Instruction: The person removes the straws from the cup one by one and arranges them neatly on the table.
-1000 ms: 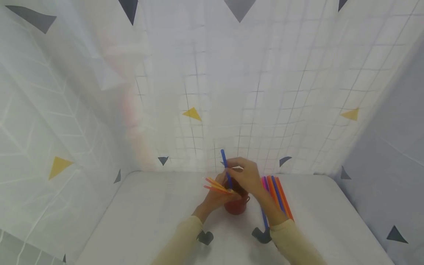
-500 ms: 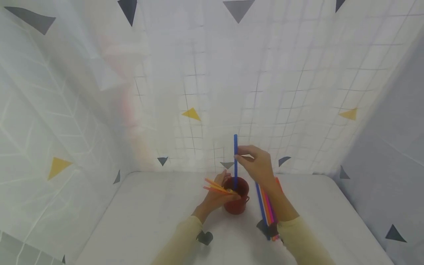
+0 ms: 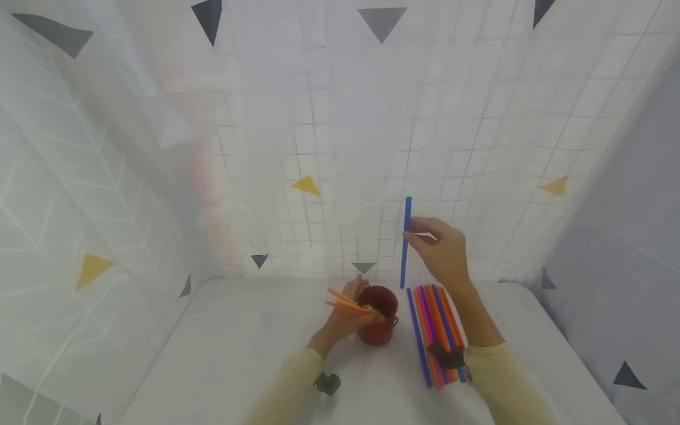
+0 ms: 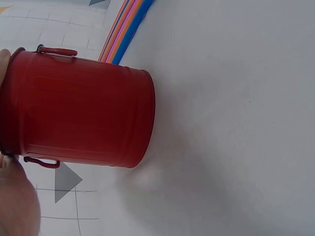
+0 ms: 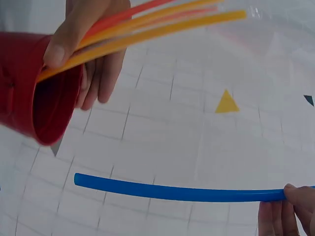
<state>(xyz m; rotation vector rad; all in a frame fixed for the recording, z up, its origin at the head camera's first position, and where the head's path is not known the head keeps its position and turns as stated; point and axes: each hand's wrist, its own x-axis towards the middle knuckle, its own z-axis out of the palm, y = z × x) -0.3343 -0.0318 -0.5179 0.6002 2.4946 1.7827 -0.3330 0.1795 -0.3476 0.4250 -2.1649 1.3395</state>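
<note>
Straws in orange and yellow (image 5: 197, 25) lean left from the mouth of a red bucket (image 3: 375, 336), across the left hand (image 3: 343, 316), whose thumb and fingers grip the rim from the left. Farther right, above the table (image 3: 244, 336), the right hand (image 3: 442, 247) pinches a blue straw (image 5: 172, 191) nearly upright between thumb and fingertips. Mixed-colour straws (image 3: 434, 319) lie side by side near the bucket's right.

Head cam looks forward-down from above, wide, past the white table's (image 3: 255, 330) far edge. Left wrist: close, side-on to red bucket (image 4: 83, 108). Right wrist: close, facing grid-patterned backdrop (image 5: 167, 132); bucket shared by all.
</note>
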